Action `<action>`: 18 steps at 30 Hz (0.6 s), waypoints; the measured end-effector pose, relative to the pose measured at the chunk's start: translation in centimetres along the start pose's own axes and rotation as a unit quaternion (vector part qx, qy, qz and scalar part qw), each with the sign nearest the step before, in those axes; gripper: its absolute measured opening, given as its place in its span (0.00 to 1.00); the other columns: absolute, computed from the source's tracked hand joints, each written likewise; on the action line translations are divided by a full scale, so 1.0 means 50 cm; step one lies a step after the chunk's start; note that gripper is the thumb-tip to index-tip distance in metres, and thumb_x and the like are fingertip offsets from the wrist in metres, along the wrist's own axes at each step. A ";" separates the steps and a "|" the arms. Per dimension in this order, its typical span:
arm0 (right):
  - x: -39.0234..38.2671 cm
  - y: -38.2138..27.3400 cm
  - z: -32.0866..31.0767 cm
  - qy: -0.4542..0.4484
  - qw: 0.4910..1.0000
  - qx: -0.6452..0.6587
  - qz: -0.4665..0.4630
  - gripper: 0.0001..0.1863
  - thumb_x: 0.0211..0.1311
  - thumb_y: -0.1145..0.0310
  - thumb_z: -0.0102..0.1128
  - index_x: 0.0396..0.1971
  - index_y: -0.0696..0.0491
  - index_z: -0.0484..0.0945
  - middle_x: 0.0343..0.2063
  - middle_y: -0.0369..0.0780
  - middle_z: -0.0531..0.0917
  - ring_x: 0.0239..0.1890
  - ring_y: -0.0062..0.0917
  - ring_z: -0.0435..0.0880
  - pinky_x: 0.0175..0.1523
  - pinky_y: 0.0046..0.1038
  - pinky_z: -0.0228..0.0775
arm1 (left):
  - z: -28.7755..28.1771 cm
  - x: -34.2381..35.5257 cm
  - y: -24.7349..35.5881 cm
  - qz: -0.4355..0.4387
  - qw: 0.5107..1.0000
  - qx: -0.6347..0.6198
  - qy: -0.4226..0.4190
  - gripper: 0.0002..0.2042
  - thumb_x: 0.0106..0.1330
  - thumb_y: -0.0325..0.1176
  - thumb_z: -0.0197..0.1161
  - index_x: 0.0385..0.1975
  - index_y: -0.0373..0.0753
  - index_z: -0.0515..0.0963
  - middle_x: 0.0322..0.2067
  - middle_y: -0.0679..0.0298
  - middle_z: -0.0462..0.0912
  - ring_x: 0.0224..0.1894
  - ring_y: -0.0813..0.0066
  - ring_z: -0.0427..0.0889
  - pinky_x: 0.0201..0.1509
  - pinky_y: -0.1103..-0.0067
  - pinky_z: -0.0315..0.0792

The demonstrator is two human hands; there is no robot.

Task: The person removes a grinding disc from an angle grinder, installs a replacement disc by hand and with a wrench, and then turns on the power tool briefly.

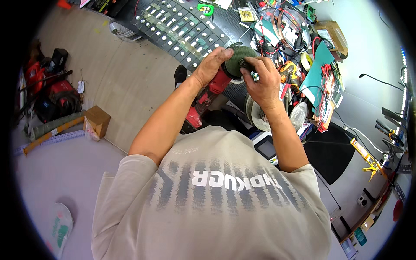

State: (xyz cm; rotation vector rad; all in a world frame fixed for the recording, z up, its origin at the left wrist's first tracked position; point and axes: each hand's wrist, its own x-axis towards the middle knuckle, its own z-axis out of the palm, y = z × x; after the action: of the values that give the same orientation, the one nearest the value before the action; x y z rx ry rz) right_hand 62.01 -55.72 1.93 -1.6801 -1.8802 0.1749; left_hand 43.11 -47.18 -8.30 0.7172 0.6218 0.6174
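Note:
A red and black angle grinder [219, 82] stands disc-upward in front of my chest, its body running down toward my lap. On its head lies a round dark-green disc [234, 60]. My left hand [212, 66] is wrapped round the grinder's head at the disc's left edge, thumb near the rim. With thumb and fingers closed, my right hand [262, 80] pinches a small dark flange nut [244, 65] at the disc's centre. My right fingers hide part of the nut and the disc's right side.
A dark workbench [236, 32] stands ahead, bearing a panel with rows of studs [182, 32], a green tape measure [206, 9] and tangled wires. Wire spools [256, 113] sit close to my right forearm. Red tools [60, 93] and a cardboard box [97, 120] are on the left floor.

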 end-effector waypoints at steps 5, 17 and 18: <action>-0.005 0.004 0.013 0.015 1.000 -0.018 0.009 0.18 0.58 0.68 0.85 0.46 0.53 0.89 0.39 0.42 0.88 0.43 0.42 0.88 0.47 0.41 0.82 | 0.005 -0.004 0.010 -0.013 1.000 0.019 0.002 0.29 0.81 0.63 0.68 0.55 0.37 0.81 0.49 0.66 0.86 0.50 0.82 0.82 0.57 0.79 0.78; 0.003 -0.007 0.001 0.000 1.000 -0.007 -0.015 0.21 0.58 0.75 0.80 0.52 0.48 0.88 0.44 0.41 0.85 0.48 0.43 0.87 0.51 0.43 0.82 | -0.009 0.006 -0.012 -0.001 1.000 0.002 0.000 0.27 0.82 0.61 0.67 0.56 0.38 0.81 0.47 0.68 0.85 0.50 0.82 0.83 0.58 0.78 0.80; 0.004 -0.006 0.002 -0.001 1.000 0.001 -0.013 0.21 0.58 0.75 0.80 0.52 0.48 0.88 0.45 0.42 0.85 0.49 0.43 0.87 0.52 0.43 0.82 | -0.012 0.008 -0.016 0.000 1.000 -0.004 0.000 0.27 0.83 0.60 0.67 0.56 0.38 0.81 0.48 0.67 0.85 0.49 0.81 0.83 0.57 0.77 0.81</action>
State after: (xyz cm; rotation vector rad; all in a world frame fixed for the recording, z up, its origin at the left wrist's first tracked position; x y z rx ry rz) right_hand 61.71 -55.58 2.07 -1.6537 -1.9021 0.1683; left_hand 43.17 -47.14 -9.35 0.7094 0.6187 0.6206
